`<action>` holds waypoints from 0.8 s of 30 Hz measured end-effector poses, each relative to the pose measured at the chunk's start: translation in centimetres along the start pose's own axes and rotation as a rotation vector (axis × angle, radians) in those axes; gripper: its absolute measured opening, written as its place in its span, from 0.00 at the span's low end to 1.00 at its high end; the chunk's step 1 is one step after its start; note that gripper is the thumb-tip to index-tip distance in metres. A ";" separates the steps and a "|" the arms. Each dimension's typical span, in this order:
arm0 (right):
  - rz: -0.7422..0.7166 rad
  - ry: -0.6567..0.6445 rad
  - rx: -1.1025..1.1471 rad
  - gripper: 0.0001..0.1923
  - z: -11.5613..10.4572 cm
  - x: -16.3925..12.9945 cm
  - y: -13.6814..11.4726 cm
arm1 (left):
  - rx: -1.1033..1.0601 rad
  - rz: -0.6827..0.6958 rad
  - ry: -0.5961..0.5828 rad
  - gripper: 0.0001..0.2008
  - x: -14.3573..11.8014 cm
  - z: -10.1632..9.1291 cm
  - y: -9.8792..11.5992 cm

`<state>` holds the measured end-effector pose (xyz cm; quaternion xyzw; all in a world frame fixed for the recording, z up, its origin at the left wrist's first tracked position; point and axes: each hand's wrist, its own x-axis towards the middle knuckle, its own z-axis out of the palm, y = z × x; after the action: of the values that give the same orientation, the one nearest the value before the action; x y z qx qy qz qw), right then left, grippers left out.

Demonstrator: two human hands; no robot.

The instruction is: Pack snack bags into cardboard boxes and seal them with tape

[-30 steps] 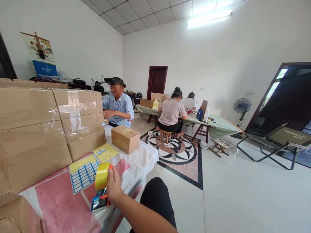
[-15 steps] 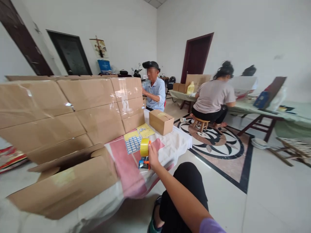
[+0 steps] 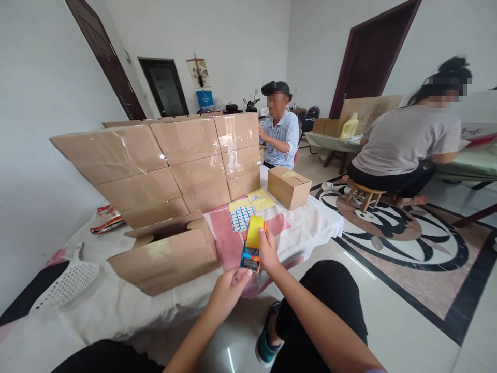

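Note:
My right hand [image 3: 268, 249] grips a tape dispenser [image 3: 250, 255] from its right side. The dispenser is blue and orange and carries a yellow roll of tape [image 3: 255, 231]. Close to the dispenser's lower end is my left hand [image 3: 230, 291], its fingers curled together at the tip; whatever they pinch, if anything, is too small to make out. To the left stands a cardboard box [image 3: 163, 264] with its top flaps up. Just beyond the tape lie a sheet of blue-edged labels [image 3: 243, 218] and a yellow sheet [image 3: 261, 199].
Stacked, taped cartons [image 3: 190, 155] wall off the back of the cloth-covered table [image 3: 322, 217]. A small carton [image 3: 289, 187] sits near the right edge. A white plastic basket [image 3: 70, 282] lies at left. One person [image 3: 280, 132] sits behind the cartons, another [image 3: 411, 129] on a stool [image 3: 365, 194] at right.
My left hand has come into view and reached the dispenser's lower end. My right hand still holds the dispenser, now tilted differently. The view has turned left.

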<state>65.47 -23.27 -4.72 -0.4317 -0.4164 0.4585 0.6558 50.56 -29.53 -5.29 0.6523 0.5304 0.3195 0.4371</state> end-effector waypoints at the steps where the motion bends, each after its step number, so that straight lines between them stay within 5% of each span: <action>1: 0.001 0.007 0.009 0.25 0.2 -0.3 -0.3 | -0.053 -0.017 -0.010 0.25 -0.1 0.3 0.0; 16: -0.358 -0.005 -0.350 0.19 -2.4 1.1 -1.8 | -0.161 0.012 -0.077 0.23 -0.7 0.9 0.8; 24: 0.020 -0.043 0.172 0.21 -2.2 -0.8 -7.0 | 0.296 0.351 0.100 0.20 -1.3 -0.5 -0.5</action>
<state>69.02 -25.86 1.20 -0.3680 -0.3851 0.5083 0.6767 49.57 -30.69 -5.48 0.7749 0.4708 0.3413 0.2477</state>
